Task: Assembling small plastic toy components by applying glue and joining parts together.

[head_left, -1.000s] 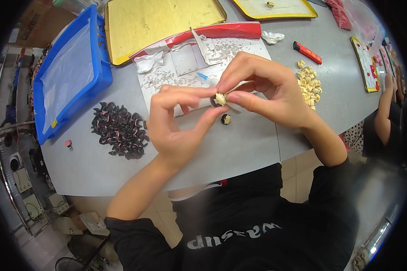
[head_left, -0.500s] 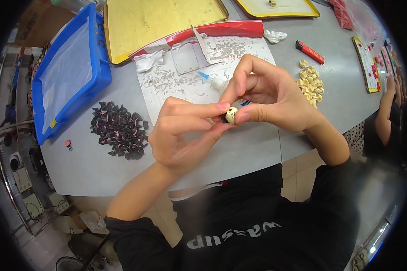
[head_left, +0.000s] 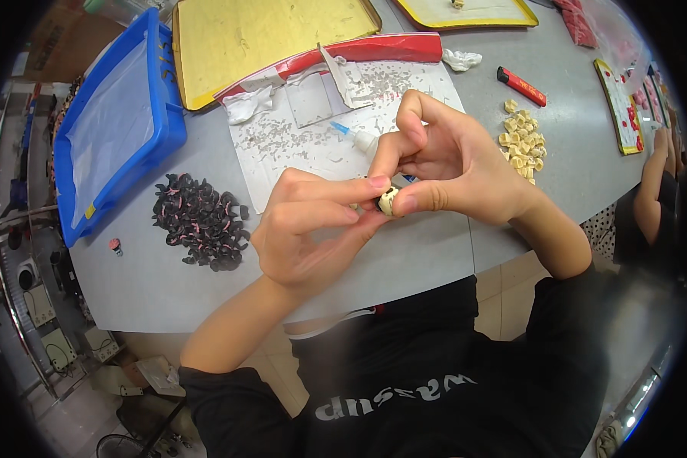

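Above the table's near half, both hands meet at a small rounded piece (head_left: 388, 201), cream with dark markings and a black part on its left side. My left hand (head_left: 298, 229) pinches the black side between thumb and fingers. On the cream side, the thumb and index finger of my right hand (head_left: 466, 168) press from the right. Fingertips hide much of the piece. Just beyond the hands, a white squeeze bottle (head_left: 365, 142) with a blue tip lies partly hidden behind the right hand. It rests on a white sheet (head_left: 263, 172) strewn with small grey bits.
A pile of black-and-pink pieces (head_left: 198, 221) lies left, cream cup-shaped pieces (head_left: 523, 141) right. A red cylindrical object (head_left: 521, 86) lies beyond those. A blue tray (head_left: 174, 126) and yellow trays (head_left: 275, 38) stand farther off. Another person's arm (head_left: 649, 187) shows at far right.
The small piece has turned slightly between the fingers and sits a little lower to the left. Both hands keep nearly the same grip.
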### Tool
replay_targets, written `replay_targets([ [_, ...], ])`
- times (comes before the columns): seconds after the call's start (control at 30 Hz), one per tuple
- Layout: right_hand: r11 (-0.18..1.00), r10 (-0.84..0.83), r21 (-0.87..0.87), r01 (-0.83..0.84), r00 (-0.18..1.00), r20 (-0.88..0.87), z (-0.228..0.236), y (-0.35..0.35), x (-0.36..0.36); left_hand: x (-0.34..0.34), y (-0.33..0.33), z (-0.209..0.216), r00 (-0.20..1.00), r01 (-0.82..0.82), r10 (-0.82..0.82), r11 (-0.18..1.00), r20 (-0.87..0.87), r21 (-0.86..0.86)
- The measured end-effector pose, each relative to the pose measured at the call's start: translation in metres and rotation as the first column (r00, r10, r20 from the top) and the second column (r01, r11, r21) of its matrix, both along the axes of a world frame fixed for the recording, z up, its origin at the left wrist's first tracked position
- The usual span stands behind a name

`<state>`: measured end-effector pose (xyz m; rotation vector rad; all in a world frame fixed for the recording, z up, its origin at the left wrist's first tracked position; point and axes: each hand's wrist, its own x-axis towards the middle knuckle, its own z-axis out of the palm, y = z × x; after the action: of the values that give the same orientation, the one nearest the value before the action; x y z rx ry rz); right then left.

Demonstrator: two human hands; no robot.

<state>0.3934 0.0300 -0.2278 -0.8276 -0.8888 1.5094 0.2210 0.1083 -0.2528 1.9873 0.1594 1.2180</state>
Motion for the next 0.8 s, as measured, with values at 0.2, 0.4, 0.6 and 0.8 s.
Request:
replay_targets([
  [0.2,0.999,0.006,0.038,-0.007,1.000,0.003,-0.002,0.000,0.000,0.000,0.000,0.003,1.000,0.022,-0.022,0.999,-0.014,0.037],
  [0.4,0.987,0.021,0.160,-0.031,0.998,0.063,-0.003,0.000,0.001,0.004,-0.003,0.001,0.999,0.025,-0.028,0.997,0.039,0.072],
  [0.6,0.992,0.101,0.071,-0.102,0.995,0.027,-0.001,0.000,-0.001,0.002,-0.001,0.004,0.997,0.014,-0.021,0.994,0.067,0.105],
  [0.8,0.987,0.141,0.052,-0.151,0.978,0.157,0.003,-0.001,-0.002,0.003,-0.001,0.004,0.996,0.012,-0.021,0.994,0.088,0.107],
])
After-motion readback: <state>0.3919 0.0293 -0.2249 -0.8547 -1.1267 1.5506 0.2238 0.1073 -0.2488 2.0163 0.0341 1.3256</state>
